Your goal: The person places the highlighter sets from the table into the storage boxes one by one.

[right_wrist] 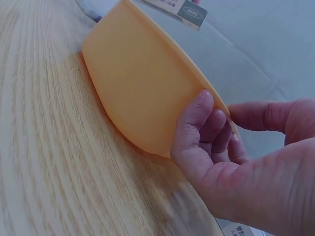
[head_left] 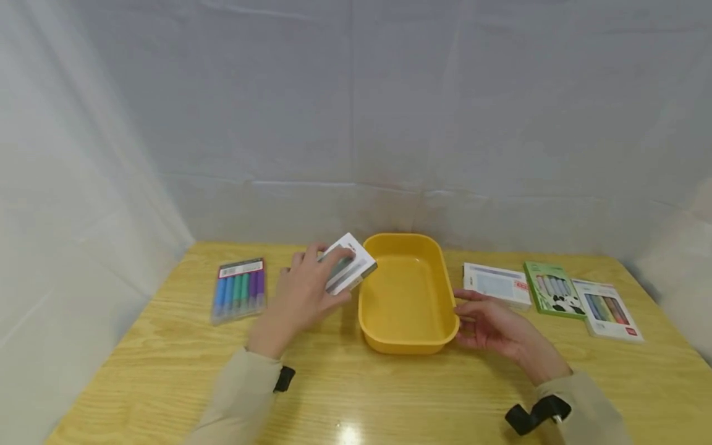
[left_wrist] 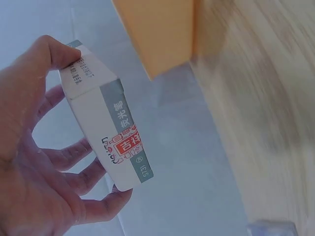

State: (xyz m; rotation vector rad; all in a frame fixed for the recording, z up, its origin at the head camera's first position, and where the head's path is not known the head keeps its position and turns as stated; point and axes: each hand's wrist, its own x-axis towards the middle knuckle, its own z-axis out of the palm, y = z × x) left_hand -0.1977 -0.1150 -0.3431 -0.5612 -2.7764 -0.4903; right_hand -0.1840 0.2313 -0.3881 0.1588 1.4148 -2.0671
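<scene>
A small white and grey highlighter box [head_left: 358,264] is gripped in my left hand [head_left: 300,290], tilted in the air beside the left rim of a yellow plastic bin [head_left: 408,296]. The left wrist view shows the box [left_wrist: 106,128] between the thumb and the fingertips, with Chinese print and a red mark on its side. My right hand [head_left: 492,327] pinches the bin's right rim; in the right wrist view the thumb lies on one side of the bin wall [right_wrist: 138,83] and the fingers curl at the other. The bin's visible floor is bare.
Left on the wooden table [head_left: 356,395] lies a clear pack of blue, green and purple markers [head_left: 240,290]. To the right are a white box [head_left: 495,284], a green panda box [head_left: 554,289] and a white box of coloured sticks [head_left: 607,310]. A pale sheet [head_left: 389,123] hangs behind.
</scene>
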